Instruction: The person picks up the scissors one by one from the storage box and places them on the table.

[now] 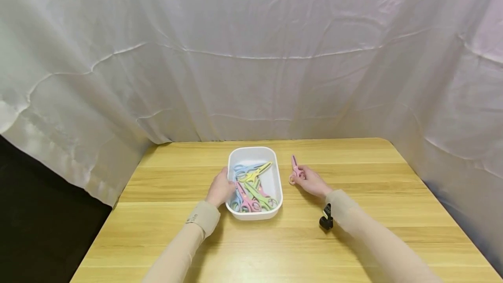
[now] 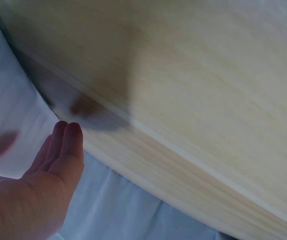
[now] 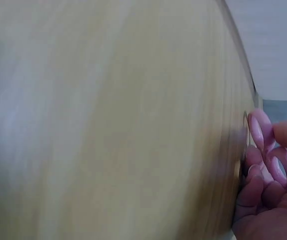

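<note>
Right hand pinches pink scissors; left hand grips white bin. Its wall encloses other scissors; curtain backs counter.

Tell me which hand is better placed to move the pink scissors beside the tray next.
Probably the right hand: it holds those pink scissors, to the right of the white tray. The left hand grips the tray's opposite side.

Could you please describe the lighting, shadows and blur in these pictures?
Head view: bright, fairly even light, soft glare low on the wooden table, a shadow beside the left sleeve; left wrist view: dimmer light and a dark, soft-edged shadow on the table; right wrist view: haze, smeared wood grain and pale sheen at left, the pink scissors looking clearer.
</note>
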{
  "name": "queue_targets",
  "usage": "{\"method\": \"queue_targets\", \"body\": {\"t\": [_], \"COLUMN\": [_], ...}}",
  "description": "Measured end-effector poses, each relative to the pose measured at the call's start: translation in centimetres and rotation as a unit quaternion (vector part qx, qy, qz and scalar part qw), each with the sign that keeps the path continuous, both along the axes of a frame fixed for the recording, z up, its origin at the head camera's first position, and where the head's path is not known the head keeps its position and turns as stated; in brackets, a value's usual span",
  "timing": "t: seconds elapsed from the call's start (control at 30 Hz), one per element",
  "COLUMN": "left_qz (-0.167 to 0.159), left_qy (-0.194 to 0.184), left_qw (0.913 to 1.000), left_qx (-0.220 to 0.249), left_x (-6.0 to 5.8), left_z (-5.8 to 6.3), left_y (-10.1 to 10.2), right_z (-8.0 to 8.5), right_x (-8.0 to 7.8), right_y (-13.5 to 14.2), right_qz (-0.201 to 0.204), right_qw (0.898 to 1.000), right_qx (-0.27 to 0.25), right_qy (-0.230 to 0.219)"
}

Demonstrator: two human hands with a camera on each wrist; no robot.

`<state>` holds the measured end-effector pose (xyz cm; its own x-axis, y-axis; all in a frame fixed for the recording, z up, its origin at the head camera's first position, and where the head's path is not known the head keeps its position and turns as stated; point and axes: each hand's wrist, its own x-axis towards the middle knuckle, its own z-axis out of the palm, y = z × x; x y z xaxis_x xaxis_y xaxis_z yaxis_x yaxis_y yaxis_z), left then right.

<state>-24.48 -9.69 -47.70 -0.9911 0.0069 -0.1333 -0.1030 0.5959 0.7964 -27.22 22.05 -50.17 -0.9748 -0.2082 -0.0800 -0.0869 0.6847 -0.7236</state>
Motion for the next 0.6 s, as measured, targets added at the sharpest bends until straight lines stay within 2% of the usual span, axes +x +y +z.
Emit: {"method": "queue_targets", "body": {"t": [0.47, 0.6], "left_qz": [0.001, -0.001], "left_qy": [-0.003, -0.002], "left_qw": [1.0000, 1.0000], "left_qx": [0.007, 0.005], "left_x": [0.1, 0.0], "left_z": [0.0, 0.0], "left_y": [0.0, -0.1], "right_z": [0.1, 0.0], "right_x": [-0.1, -0.2], "right_y": [1.0, 1.2], "right_qz": [0.028, 0.036], "right_qw": [0.999, 0.998], "right_qx": [0.035, 0.049], "right_qy": [0.012, 0.030]}}
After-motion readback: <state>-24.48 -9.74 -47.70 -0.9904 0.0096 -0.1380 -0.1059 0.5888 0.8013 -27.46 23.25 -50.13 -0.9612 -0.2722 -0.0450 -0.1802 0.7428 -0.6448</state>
